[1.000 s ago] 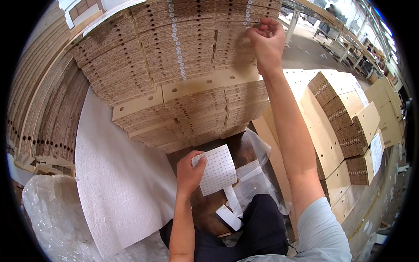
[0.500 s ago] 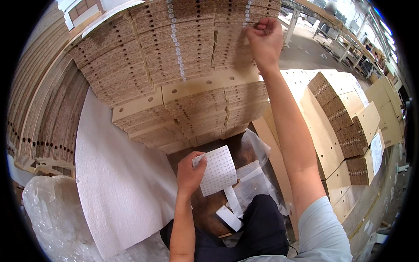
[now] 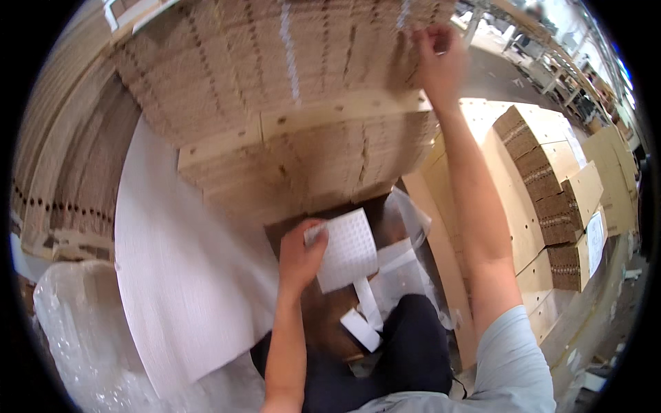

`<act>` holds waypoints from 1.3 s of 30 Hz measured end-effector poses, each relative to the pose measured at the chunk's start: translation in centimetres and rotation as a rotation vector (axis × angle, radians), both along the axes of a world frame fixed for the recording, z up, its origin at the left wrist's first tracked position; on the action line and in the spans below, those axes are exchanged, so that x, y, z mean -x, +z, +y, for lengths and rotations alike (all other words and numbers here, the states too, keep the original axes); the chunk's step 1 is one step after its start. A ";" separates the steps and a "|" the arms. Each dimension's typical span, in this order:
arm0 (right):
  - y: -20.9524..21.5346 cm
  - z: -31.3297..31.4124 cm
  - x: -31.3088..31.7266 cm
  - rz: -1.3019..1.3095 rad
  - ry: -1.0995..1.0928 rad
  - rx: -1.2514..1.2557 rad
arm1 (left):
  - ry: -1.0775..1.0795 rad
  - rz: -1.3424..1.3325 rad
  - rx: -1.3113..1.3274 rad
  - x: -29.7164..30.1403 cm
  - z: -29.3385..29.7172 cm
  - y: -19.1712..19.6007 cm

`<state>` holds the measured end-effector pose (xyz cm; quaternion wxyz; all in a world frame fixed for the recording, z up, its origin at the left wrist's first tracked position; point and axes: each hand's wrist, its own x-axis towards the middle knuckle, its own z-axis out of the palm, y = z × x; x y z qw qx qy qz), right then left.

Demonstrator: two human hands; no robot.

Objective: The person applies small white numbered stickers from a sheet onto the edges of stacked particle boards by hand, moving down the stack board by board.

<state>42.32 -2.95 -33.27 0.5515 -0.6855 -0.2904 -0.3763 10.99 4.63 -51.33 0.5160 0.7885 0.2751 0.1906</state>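
My left hand (image 3: 301, 258) grips a white sheet of small printed stickers (image 3: 350, 253) by its left edge, thumb on top. My right hand (image 3: 442, 65) is raised at the far right end of a stack of particle-board panels (image 3: 317, 62), thumb and fingers curled together. Motion smears it, and whatever the fingers may hold is too small to make out. Close by, a short column of white round stickers (image 3: 404, 14) runs down the panel edges. A longer sticker column (image 3: 288, 51) runs down the stack's middle, among rows of dark drilled holes.
Beneath lies a lower panel stack (image 3: 310, 162). More boards stand at left (image 3: 72, 165); drilled panels (image 3: 516, 186) lie at right. White foam sheeting (image 3: 186, 275) and clear plastic wrap (image 3: 82, 330) spread at lower left. Paper strips (image 3: 361, 329) lie by my knees.
The view has shifted and blurred. My right hand has moved slightly right and down from the right-hand sticker column, fingers still curled. My left hand keeps its hold on the sticker sheet.
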 end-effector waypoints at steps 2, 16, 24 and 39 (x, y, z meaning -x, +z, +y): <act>-1.6 -2.1 3.0 -0.048 0.144 0.160 | -0.043 -0.116 0.128 -0.7 -0.2 0.6; -13.2 -4.1 19.1 -0.330 0.502 0.742 | -0.073 -0.065 0.278 0.7 -0.2 2.8; -13.9 -4.6 18.5 -0.330 0.498 0.735 | -0.104 -0.148 0.486 0.6 0.0 1.2; -7.2 -3.8 11.0 0.404 0.567 0.119 | 0.265 -0.314 0.759 0.4 -0.2 -1.5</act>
